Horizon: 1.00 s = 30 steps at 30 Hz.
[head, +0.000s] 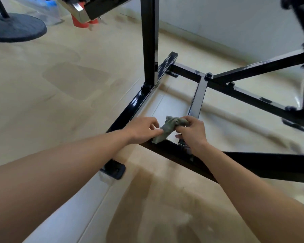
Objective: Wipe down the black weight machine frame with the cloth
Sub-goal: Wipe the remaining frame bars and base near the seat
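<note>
Beige floor (pixel 60 102), cloth (pixel 167 128) on black frame (pixel 130 111), left hand (pixel 142 128) and right hand (pixel 191 131) grips both grasping it

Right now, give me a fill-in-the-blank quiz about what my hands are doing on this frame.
1. The left hand and right hand both hold the grey-green ____.
2. The frame they work on is painted ____.
3. The round base at top left rests on the ____.
Missing words: cloth; black; floor.
</note>
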Each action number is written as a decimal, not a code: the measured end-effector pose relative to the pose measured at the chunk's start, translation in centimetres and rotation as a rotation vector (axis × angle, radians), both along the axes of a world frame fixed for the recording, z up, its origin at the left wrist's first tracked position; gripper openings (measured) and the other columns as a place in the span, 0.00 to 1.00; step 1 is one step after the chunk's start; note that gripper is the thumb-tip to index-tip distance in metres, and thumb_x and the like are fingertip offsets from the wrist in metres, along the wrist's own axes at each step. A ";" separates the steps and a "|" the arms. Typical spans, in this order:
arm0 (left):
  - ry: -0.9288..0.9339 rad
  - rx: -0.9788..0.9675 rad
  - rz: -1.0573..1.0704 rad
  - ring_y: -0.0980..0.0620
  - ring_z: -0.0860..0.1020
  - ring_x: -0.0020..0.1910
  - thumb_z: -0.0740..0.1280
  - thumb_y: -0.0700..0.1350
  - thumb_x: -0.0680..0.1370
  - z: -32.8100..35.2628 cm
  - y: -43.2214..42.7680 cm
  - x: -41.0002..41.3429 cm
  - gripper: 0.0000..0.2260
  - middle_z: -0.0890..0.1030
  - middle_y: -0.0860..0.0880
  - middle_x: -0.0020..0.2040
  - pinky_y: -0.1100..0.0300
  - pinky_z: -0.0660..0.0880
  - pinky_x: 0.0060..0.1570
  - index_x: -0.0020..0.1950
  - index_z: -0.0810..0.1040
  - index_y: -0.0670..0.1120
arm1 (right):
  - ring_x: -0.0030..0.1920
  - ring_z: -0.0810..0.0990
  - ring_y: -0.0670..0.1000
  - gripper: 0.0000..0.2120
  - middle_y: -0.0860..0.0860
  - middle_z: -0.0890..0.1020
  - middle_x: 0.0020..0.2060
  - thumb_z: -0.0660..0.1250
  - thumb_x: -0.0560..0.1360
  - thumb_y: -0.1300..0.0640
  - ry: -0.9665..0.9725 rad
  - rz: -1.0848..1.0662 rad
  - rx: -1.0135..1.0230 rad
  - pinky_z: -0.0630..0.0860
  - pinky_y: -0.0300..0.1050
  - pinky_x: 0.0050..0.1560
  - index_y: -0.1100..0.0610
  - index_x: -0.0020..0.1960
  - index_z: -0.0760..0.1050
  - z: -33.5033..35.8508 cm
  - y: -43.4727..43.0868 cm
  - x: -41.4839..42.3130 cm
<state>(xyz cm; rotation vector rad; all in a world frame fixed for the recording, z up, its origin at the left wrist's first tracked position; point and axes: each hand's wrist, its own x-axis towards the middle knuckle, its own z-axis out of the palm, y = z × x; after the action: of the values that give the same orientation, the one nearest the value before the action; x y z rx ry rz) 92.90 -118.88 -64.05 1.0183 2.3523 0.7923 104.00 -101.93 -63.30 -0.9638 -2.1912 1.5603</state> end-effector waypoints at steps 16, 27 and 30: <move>0.461 -0.250 0.159 0.50 0.79 0.50 0.52 0.74 0.72 -7.4 4.8 -1.4 0.31 0.83 0.54 0.48 0.53 0.74 0.50 0.53 0.83 0.55 | 0.49 0.84 0.51 0.13 0.49 0.86 0.44 0.78 0.65 0.57 -0.352 0.066 0.440 0.81 0.50 0.56 0.49 0.49 0.85 -3.1 14.0 -4.9; 0.494 -0.267 0.129 0.50 0.78 0.48 0.47 0.75 0.71 -7.4 5.1 -1.6 0.35 0.82 0.53 0.46 0.50 0.75 0.52 0.50 0.83 0.53 | 0.53 0.78 0.51 0.25 0.50 0.79 0.56 0.74 0.72 0.61 -0.193 -0.180 0.541 0.72 0.27 0.44 0.51 0.68 0.74 -2.9 18.8 -10.7; 0.499 -0.248 0.074 0.51 0.78 0.51 0.44 0.81 0.67 -7.2 4.6 -1.5 0.40 0.82 0.55 0.47 0.52 0.74 0.53 0.51 0.82 0.55 | 0.54 0.82 0.53 0.20 0.52 0.82 0.55 0.72 0.73 0.61 -0.200 -0.151 0.524 0.77 0.43 0.57 0.51 0.64 0.78 -3.8 18.4 -9.9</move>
<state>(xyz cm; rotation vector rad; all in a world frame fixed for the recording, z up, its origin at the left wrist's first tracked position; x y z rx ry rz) 91.39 -114.32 -71.22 1.1217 2.8289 0.2723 94.13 -83.57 -67.15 -1.1071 -2.4095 0.7826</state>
